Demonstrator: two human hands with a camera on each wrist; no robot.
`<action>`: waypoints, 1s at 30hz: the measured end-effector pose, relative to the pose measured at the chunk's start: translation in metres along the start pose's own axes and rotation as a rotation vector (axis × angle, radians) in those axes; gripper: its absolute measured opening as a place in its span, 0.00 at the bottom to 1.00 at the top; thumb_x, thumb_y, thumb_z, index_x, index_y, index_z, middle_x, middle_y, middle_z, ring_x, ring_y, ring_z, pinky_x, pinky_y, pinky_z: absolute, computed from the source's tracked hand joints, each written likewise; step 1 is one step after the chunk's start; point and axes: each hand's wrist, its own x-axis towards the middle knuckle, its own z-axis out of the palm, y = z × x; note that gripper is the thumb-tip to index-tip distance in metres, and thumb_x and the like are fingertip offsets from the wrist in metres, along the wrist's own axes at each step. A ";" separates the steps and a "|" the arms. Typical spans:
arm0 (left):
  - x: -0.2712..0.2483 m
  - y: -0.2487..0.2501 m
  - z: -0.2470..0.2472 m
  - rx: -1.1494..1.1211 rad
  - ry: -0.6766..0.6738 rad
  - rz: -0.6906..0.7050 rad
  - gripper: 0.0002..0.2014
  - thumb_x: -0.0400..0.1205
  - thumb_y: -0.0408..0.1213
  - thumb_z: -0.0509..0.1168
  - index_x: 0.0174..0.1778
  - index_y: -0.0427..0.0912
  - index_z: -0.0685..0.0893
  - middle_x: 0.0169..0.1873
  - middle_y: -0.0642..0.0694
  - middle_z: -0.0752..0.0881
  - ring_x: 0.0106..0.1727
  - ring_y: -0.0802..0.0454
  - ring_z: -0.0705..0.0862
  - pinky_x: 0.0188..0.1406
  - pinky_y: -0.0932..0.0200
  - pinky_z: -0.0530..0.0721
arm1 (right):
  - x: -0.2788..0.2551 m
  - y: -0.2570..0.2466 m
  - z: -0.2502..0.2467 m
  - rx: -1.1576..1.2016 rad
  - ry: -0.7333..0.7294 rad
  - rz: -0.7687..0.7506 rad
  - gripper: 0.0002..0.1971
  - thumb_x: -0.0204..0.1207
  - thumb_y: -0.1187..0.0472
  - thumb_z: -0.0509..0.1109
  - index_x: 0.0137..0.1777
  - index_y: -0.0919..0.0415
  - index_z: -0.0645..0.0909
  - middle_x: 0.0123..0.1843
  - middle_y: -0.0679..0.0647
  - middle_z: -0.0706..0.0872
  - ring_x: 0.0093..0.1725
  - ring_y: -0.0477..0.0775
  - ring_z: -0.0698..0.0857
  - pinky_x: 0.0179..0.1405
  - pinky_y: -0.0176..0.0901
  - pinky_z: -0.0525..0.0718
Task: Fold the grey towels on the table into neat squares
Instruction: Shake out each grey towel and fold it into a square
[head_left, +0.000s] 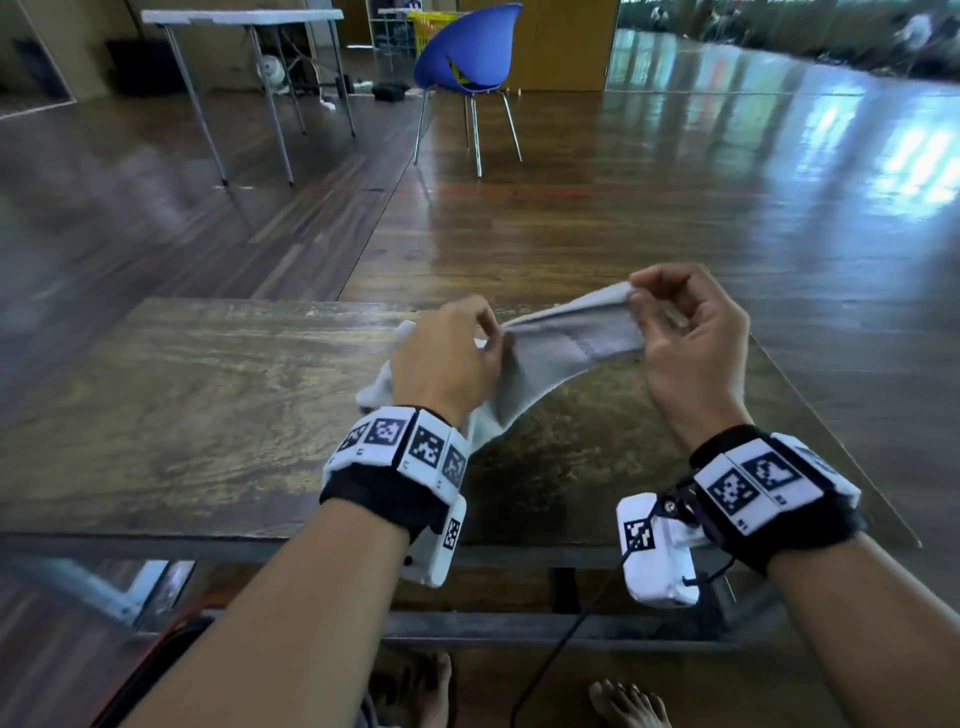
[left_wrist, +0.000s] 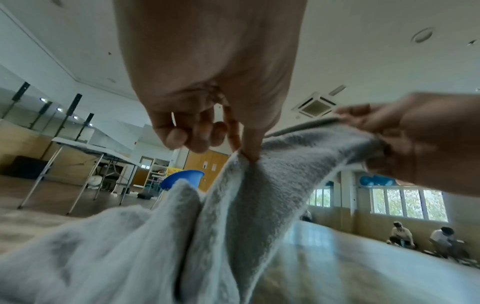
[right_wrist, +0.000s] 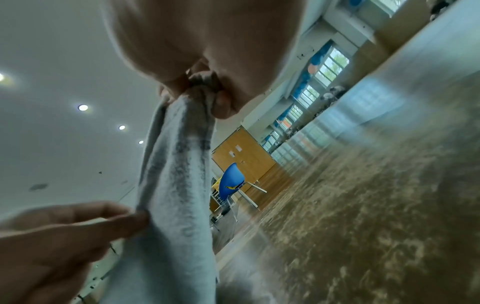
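Observation:
A grey towel (head_left: 561, 345) hangs stretched between both hands above the wooden table (head_left: 208, 415). My left hand (head_left: 457, 353) pinches its upper edge between thumb and forefinger; the other fingers are curled. My right hand (head_left: 680, 332) pinches a corner at the top right. The rest of the towel droops under my left wrist onto the table. In the left wrist view the towel (left_wrist: 259, 195) falls in folds from my left hand (left_wrist: 244, 152). The right wrist view shows my right hand (right_wrist: 207, 92) bunching the towel (right_wrist: 176, 185), and my left hand (right_wrist: 124, 218) touching its edge.
The table's far edge (head_left: 363, 306) lies just behind the hands. A blue chair (head_left: 467, 57) stands on the wooden floor beyond, with a white folding table (head_left: 244, 21) at the back left. Bare feet (head_left: 628, 701) and a black cable (head_left: 566, 639) show under the table.

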 end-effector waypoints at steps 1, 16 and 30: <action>0.001 0.004 -0.006 -0.012 0.015 0.003 0.06 0.81 0.49 0.70 0.42 0.52 0.86 0.36 0.54 0.84 0.42 0.49 0.86 0.39 0.55 0.81 | 0.001 0.001 -0.004 -0.023 0.031 -0.009 0.08 0.81 0.70 0.72 0.52 0.56 0.85 0.48 0.44 0.87 0.48 0.34 0.85 0.49 0.27 0.83; -0.023 0.048 -0.009 -0.396 -0.487 -0.502 0.29 0.74 0.66 0.67 0.44 0.38 0.88 0.36 0.39 0.92 0.34 0.42 0.92 0.35 0.49 0.93 | -0.043 -0.014 -0.002 -0.027 -0.550 0.185 0.06 0.85 0.66 0.68 0.50 0.61 0.88 0.48 0.55 0.93 0.50 0.45 0.89 0.55 0.44 0.87; -0.034 0.073 0.001 -0.392 -0.660 0.191 0.19 0.86 0.32 0.60 0.70 0.56 0.77 0.45 0.57 0.85 0.43 0.59 0.84 0.43 0.61 0.78 | -0.026 0.002 -0.038 -0.230 -0.581 0.031 0.28 0.76 0.72 0.70 0.67 0.39 0.77 0.64 0.47 0.81 0.61 0.52 0.81 0.53 0.45 0.84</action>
